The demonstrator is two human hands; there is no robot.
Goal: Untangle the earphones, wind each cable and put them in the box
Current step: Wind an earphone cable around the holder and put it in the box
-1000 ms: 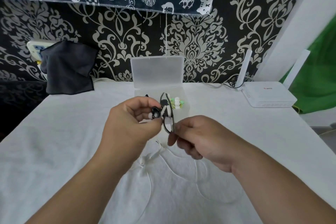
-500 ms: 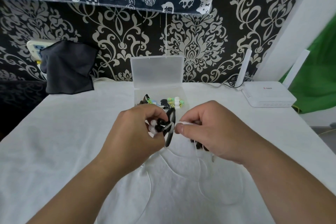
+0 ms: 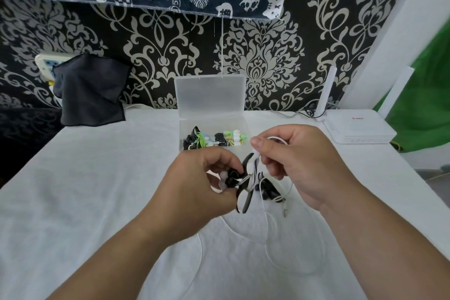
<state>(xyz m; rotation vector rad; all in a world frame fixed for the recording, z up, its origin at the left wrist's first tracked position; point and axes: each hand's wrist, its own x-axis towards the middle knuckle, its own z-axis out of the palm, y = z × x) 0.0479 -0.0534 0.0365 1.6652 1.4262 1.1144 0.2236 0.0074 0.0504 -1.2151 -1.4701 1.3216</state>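
My left hand (image 3: pixel 194 185) grips a wound bundle of black and white earphone cable (image 3: pixel 247 185) with its black earbuds at the fingertips. My right hand (image 3: pixel 292 165) pinches a white cable (image 3: pixel 277 139) that wraps around the middle of that bundle. The cable's loose end trails down in loops over the cloth (image 3: pixel 270 246), ending in a small plug (image 3: pixel 284 212). Behind the hands stands the clear plastic box (image 3: pixel 211 124), lid upright, holding several wound earphones in black, green and white (image 3: pixel 216 140).
A white cloth covers the table (image 3: pixel 97 178). A white router (image 3: pixel 358 128) with upright antennas sits at the back right. A dark cloth (image 3: pixel 90 90) hangs over something at the back left against the patterned wall. A green sheet (image 3: pixel 423 105) is at far right.
My right hand has risen from below the bundle to its upper right, carrying the white cable round the bundle. The bundle has dropped slightly lower in my left hand.
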